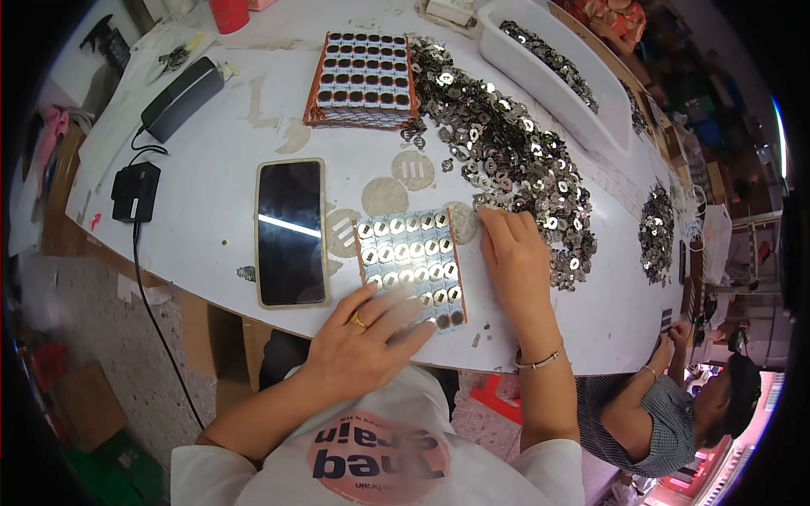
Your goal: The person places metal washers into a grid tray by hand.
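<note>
At centre frame, on a white, scuffed tabletop [211, 194], lies a small rectangular tray [411, 263] gridded into square cells, most of them holding a shiny metal piece with a dark middle. The left hand [371, 341], a gold ring on one finger, rests flat across the tray's lower edge with fingers spread and blurred, gripping nothing that can be made out. The right hand [515, 253] lies just right of the tray, its fingertips [498, 218] pressed together at the rim of a broad heap of small silvery stamped parts [506, 152]; whether a part is pinched between them cannot be told. A thin bracelet circles that wrist.

Left of the tray sits a smartphone [290, 232], glossy black glass in a pale case, lying flat. Round greyish discs [385, 196] lie scattered between phone and heap. Toward upper centre stands a stack of filled trays [363, 80] with orange edges. Upper right holds a long white plastic tub [557, 72] with more metal parts inside. At upper left lie a black oblong device [181, 97] and a black power adapter [135, 192] with its cable trailing off the table edge. A second smaller pile of parts [656, 232] sits at far right, near another person [666, 413] in a checked shirt at lower right.
</note>
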Demonstrator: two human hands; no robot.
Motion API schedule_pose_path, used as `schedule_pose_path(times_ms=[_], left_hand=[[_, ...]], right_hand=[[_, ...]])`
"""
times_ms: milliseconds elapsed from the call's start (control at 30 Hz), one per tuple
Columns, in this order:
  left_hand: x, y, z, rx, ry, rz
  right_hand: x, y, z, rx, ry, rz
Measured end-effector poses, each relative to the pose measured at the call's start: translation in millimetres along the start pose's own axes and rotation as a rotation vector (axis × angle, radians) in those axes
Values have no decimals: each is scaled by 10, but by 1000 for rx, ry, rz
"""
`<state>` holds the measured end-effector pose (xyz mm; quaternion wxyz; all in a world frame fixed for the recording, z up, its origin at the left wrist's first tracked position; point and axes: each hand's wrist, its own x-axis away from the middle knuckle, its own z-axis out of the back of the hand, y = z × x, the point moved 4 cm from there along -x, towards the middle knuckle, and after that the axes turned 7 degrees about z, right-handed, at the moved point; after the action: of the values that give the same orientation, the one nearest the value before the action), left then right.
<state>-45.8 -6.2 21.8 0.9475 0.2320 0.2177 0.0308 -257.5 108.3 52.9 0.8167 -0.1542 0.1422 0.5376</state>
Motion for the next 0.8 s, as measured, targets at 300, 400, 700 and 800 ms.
schedule_pose_path(times_ms=[300, 400, 700, 800], left_hand=[[-44, 2, 59, 122, -3, 72], [-118, -28, 134, 272, 64, 187], [-166, -92, 126, 640, 48, 294], [-155, -85, 120, 627, 32, 313]], right_hand=[[572, -147, -34, -1663, 86, -751], [675, -476, -43, -1793, 46, -739], [461, -788, 296, -1171, -118, -294], [376, -761, 409, -785, -190, -56]])
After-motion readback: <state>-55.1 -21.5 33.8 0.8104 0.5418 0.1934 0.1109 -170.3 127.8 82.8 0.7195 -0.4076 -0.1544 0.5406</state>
